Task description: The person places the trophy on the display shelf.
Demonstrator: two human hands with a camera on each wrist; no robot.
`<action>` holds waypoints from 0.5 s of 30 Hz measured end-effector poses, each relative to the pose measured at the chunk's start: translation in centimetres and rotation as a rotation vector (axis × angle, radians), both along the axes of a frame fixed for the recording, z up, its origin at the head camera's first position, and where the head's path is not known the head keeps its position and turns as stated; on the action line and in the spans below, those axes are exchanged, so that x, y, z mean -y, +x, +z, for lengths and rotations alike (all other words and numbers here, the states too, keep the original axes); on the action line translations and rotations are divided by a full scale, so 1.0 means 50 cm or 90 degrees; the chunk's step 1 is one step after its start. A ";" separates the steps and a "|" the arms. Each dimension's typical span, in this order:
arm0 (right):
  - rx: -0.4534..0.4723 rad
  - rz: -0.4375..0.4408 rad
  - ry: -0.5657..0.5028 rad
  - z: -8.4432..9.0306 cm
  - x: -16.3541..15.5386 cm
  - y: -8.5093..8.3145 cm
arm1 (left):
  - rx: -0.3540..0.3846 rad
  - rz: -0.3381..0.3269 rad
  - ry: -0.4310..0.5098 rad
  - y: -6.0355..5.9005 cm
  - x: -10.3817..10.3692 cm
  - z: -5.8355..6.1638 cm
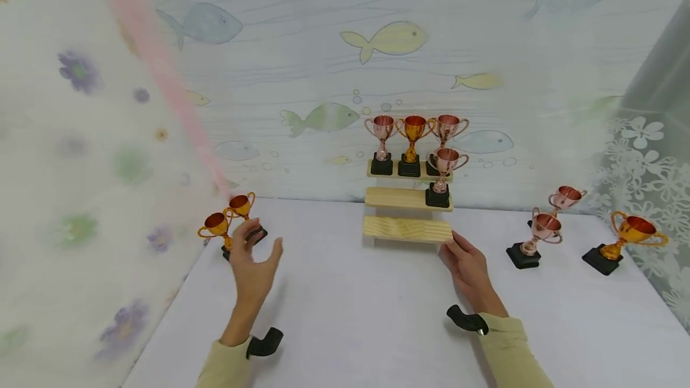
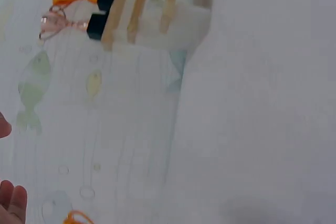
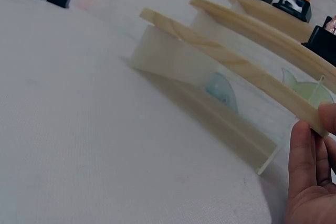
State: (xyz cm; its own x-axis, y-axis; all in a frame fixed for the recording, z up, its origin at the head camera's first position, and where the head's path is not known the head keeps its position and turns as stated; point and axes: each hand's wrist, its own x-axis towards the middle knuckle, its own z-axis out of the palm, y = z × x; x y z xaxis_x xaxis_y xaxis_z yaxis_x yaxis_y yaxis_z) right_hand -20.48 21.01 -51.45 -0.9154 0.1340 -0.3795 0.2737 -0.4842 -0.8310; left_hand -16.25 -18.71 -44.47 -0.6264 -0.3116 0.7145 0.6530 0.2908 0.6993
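A three-tier wooden display stand (image 1: 408, 229) rises at the back of the table. My right hand (image 1: 471, 268) pinches the right end of its lowest board, thumb above and fingers beneath in the right wrist view. On the top board, a gold trophy cup (image 1: 414, 136) is flanked by two rose-gold ones. Another rose-gold trophy (image 1: 439, 184) stands at the right end of the middle board; the lowest carries none. Over at the left, my left hand (image 1: 253, 268) holds nothing, thumb and fingers spread, overlapping two gold trophies (image 1: 217, 226) in the head view.
On the right side of the table stand two rose-gold trophies (image 1: 544, 229) and a gold trophy (image 1: 636, 232). A fish-patterned curtain (image 1: 302, 64) hangs directly behind the table (image 1: 345, 316). Flower-patterned fabric (image 1: 81, 196) borders the left, and lace (image 1: 647, 154) the right.
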 end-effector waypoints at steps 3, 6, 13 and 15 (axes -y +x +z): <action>0.001 0.000 0.006 0.001 -0.002 0.002 | -0.020 0.067 0.041 0.004 0.070 -0.026; -0.003 -0.004 0.005 0.002 -0.004 0.002 | 0.000 0.131 0.059 0.000 0.135 -0.047; -0.002 -0.002 -0.014 0.000 -0.005 0.002 | 0.205 0.169 0.023 -0.015 0.226 -0.058; -0.006 0.004 -0.010 0.000 -0.003 0.003 | 0.248 0.145 0.025 -0.024 0.238 -0.058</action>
